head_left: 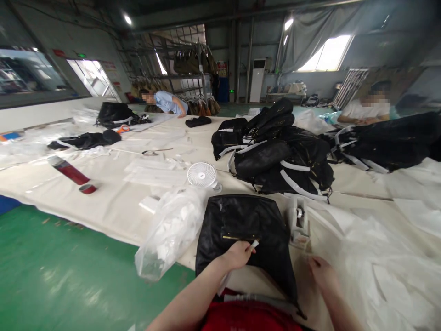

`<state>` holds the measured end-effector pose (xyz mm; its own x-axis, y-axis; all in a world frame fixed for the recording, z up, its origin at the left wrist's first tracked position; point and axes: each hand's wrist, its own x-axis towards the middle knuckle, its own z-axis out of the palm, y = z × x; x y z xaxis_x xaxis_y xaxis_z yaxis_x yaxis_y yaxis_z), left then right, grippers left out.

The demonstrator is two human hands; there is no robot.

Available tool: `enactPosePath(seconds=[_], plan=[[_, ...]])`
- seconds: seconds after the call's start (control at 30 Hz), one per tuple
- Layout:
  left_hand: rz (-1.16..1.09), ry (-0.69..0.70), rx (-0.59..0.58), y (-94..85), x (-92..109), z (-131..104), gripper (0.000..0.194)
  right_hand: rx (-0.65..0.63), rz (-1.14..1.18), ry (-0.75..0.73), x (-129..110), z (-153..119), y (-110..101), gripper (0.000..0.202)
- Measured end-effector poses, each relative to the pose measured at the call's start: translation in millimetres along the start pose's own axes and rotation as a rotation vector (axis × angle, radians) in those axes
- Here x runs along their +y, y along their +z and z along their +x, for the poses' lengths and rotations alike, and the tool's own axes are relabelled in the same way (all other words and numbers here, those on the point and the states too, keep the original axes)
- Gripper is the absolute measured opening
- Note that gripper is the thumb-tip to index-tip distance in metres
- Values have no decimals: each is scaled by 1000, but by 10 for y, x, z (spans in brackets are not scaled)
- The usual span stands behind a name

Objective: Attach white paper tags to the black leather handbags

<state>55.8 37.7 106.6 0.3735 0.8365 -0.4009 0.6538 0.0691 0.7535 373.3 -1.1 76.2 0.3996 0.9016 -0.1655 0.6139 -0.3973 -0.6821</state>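
A black bag (246,216) with a gold zipper lies in front of me at the table's edge. My left hand (238,254) rests over its front below the zipper. Between that hand's thumb and fingers is a small white slip (255,244), perhaps paper. My right hand (323,273) is off the bag's right side, fingers pinched together close to a tape dispenser (298,220). Whatever those fingertips hold is too small to make out.
Left of the bag lie a clear plastic sack of white scraps (175,230) and a white fan (202,175). Black bags (275,151) are piled behind. A red flask (70,171) lies at left. Two people (168,102) are across the table. Plastic sheets (389,271) cover the right.
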Motion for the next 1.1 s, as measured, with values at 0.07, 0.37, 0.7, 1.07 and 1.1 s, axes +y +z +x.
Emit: enactPosePath(seconds=[0.07,0.37,0.7,1.07,1.1], plan=[[26,3,-11,8,17,-2,35,-88,83,39,-52,-115,14,32],[63,57,20,38,20,-61,34,-473,595,-102,-1225,-593,592,43],[-46,74,43,37,-17,-65,21,-578,409,-52,-1179,-537,948,41],[-555,-143,-92,76,55,-111,37,-819,417,-108,-1083,-505,745,39],[-619,-171,-154,70,55,-130,38,-847,428,-115,-1074,-503,721,39]])
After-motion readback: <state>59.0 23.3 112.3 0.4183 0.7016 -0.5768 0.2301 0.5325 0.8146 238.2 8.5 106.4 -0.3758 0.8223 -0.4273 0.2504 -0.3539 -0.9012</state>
